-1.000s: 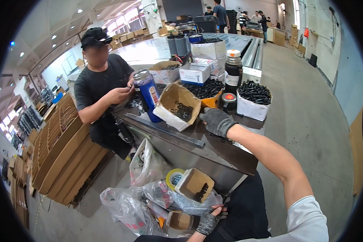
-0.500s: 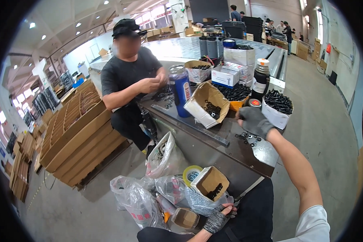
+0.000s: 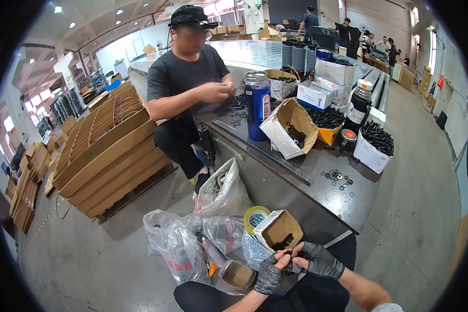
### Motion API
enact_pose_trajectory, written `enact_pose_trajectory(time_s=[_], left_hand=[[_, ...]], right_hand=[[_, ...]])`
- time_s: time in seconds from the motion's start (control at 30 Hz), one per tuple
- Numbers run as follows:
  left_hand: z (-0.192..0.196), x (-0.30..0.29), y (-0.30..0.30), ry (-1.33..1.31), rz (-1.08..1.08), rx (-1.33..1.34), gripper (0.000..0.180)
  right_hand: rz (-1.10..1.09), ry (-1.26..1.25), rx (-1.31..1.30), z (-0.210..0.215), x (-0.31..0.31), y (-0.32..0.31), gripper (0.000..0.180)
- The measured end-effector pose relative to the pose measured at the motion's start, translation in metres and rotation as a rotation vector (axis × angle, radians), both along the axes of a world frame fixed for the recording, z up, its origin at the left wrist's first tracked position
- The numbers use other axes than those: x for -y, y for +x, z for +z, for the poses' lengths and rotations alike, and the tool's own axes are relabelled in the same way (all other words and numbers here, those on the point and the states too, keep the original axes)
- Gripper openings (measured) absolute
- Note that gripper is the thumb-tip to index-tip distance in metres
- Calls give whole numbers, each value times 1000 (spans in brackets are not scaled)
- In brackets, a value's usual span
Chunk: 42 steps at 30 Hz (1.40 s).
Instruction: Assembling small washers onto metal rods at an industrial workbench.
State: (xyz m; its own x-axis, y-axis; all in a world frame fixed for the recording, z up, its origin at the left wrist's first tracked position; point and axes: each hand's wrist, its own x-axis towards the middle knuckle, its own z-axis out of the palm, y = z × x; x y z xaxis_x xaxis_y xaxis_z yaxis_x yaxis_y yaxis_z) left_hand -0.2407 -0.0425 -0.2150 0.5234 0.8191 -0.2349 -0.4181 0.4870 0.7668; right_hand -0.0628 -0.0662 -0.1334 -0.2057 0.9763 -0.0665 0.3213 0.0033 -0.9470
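My left hand (image 3: 272, 273) and my right hand (image 3: 322, 261), both in grey fingerless gloves, meet above my lap. Their fingertips are pinched together around something small and dark that I cannot make out. Just beyond them sits an open cardboard box (image 3: 273, 229) with a few black small parts (image 3: 284, 242) at its bottom. On the table corner (image 3: 356, 210), dark and silvery washers (image 3: 336, 177) lie loose. Behind them a tipped white carton (image 3: 277, 136) holds more dark rings, and a white box (image 3: 368, 160) is heaped with black bolts (image 3: 375, 139).
Left of my hands are a yellow tape roll (image 3: 256, 212), plastic bags (image 3: 174, 244) and a small box (image 3: 236, 274). A blue jar (image 3: 257, 106), a thermos (image 3: 358, 106) and a metal bar (image 3: 265, 153) occupy the table. Across it, a co-worker (image 3: 190, 78) handles something small beside stacked cartons (image 3: 109, 171).
My right hand has come from the table's right side down to my left hand above my lap. My view has shifted slightly, and the washers on the table are now uncovered.
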Motion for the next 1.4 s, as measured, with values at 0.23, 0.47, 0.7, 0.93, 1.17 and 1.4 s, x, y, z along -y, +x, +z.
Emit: enact_pose_trajectory(time_s=[0.23, 0.47, 0.7, 0.93, 1.17, 1.4], left_hand=[[-17, -6, 5, 635, 75, -519, 26], [-18, -5, 10, 625, 186, -504, 30], [-19, 4, 17, 143, 135, -293, 29], [-51, 8, 25, -49, 197, -89, 33], [-24, 8, 19, -157, 175, 104, 36], [-27, 8, 18, -155, 92, 178, 34]], right_hand=[[-73, -17, 118, -29, 4, -8, 52], [-247, 82, -5, -61, 13, -9, 34], [-516, 49, -247, -67, 14, -13, 19], [-440, 260, 32, -64, 18, -30, 16], [-413, 444, 225, -57, 11, -37, 15], [-421, 423, 302, -44, 13, -29, 16]])
